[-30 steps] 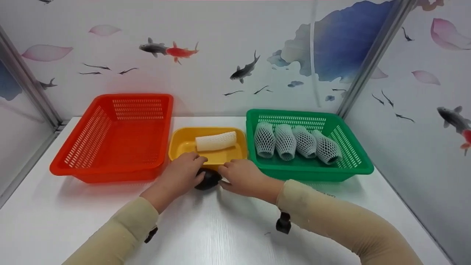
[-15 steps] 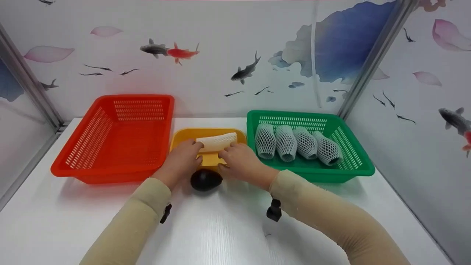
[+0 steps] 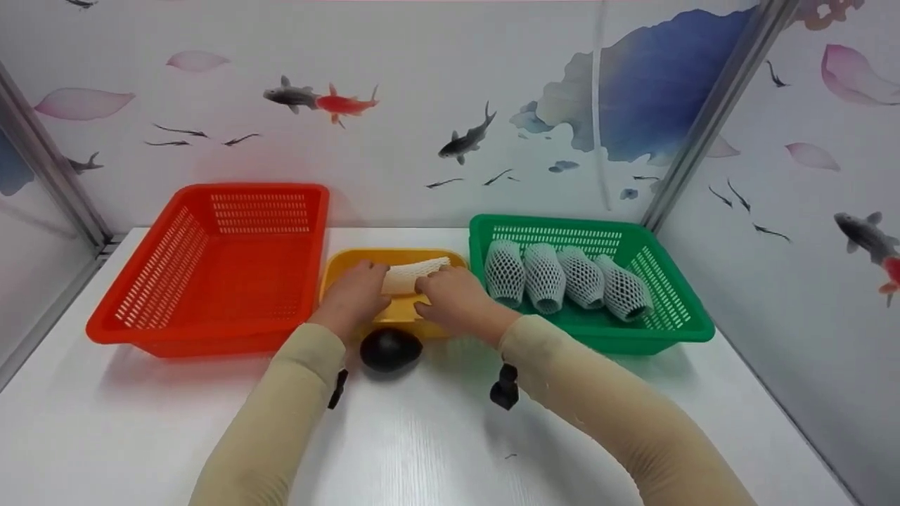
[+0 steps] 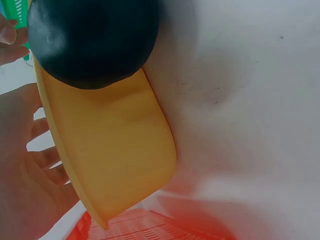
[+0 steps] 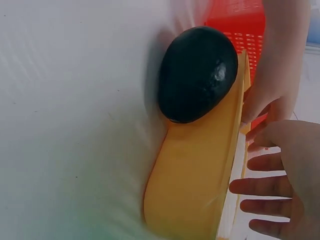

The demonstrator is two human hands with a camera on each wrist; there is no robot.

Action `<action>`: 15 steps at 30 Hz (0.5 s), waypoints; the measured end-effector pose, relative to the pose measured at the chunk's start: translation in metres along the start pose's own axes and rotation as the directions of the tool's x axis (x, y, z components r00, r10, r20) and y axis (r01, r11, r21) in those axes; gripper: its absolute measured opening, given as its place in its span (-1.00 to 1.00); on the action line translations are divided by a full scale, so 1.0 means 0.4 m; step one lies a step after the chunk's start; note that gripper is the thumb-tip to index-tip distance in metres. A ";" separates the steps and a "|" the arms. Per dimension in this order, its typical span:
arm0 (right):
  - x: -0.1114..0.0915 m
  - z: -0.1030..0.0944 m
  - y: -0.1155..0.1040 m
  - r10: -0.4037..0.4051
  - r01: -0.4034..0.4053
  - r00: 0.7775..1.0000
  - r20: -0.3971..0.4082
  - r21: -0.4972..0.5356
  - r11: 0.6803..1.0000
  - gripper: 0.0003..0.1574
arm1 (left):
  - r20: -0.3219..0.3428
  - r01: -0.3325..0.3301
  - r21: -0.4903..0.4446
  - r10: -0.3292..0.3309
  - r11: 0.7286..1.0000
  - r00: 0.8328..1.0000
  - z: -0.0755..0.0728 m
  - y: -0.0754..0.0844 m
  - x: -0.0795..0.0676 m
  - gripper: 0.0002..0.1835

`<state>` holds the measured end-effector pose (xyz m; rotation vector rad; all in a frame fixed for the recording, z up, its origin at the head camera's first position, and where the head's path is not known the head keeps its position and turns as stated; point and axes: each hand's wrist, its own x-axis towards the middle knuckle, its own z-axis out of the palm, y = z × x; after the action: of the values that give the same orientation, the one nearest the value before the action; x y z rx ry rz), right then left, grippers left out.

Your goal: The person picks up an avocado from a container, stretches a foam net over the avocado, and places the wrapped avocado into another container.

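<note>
A white foam net sleeve [image 3: 406, 277] lies across the small yellow tray [image 3: 336, 270]. My left hand [image 3: 354, 295] reaches over the tray's near left rim, fingertips at the sleeve's left end. From the right, my right hand [image 3: 453, 295] reaches in with its fingers over the sleeve's right part. In the right wrist view the right hand [image 5: 295, 172] has its fingers spread and nearly straight. The left hand [image 4: 30, 165] shows loosely bent fingers beyond the tray rim. A dark, smooth, egg-shaped fruit [image 3: 390, 350], like an avocado, rests on the table against the tray's front.
Left of the tray stands a big red basket [image 3: 211, 334]. On its right is a green basket [image 3: 590, 337] holding several net sleeves [image 3: 543, 277] with dark openings. A printed wall [image 3: 394, 183] rises behind the white table [image 3: 415, 436].
Both hands have let go of the dark fruit and moved forward over the yellow tray to the foam net sleeve. The fruit stays on the table before the tray.
</note>
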<state>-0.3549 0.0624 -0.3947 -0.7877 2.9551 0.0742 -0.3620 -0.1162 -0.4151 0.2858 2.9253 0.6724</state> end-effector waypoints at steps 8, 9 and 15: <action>0.021 -0.004 0.007 0.011 -0.007 0.998 0.068 -0.054 0.998 -0.52 | 0.008 -0.036 0.038 0.036 0.999 0.999 0.010 -0.004 0.033 -0.51; 0.022 -0.004 0.008 0.011 -0.007 0.997 0.072 -0.064 0.998 -0.52 | 0.006 -0.036 0.027 0.036 0.999 0.999 0.012 -0.005 0.033 -0.51; 0.021 -0.007 0.011 0.013 -0.005 0.997 0.075 -0.100 0.995 -0.53 | -0.041 -0.043 -0.035 0.042 0.998 0.998 0.020 -0.005 0.029 -0.61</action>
<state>-0.3645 0.0617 -0.3926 -0.7657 2.9030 0.2478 -0.3723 -0.1120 -0.4241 0.3353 2.9490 0.7446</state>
